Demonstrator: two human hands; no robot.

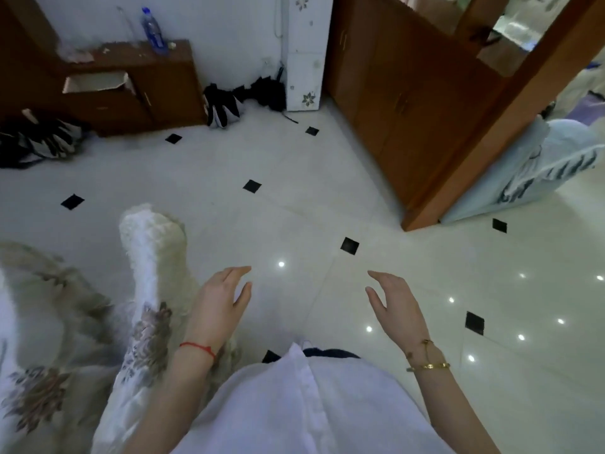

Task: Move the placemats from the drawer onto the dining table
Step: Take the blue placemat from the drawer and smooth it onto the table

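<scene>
My left hand point(224, 294) and my right hand point(391, 298) hover over the white tiled floor with fingers relaxed, holding nothing. At the far left a low brown cabinet point(163, 90) stands against the wall with one drawer point(96, 83) pulled open; its pale inside shows, and I cannot tell what lies in it. No placemat is plainly visible. At the lower left a chair covered in white patterned fabric point(147, 257) stands beside my left arm.
A water bottle point(152, 29) stands on the cabinet top. Dark folded umbrellas point(229, 104) lie on the floor beside it, more at the far left point(36, 139). A tall wooden cupboard point(409, 93) fills the right, with a pale bag point(540, 165) past its corner.
</scene>
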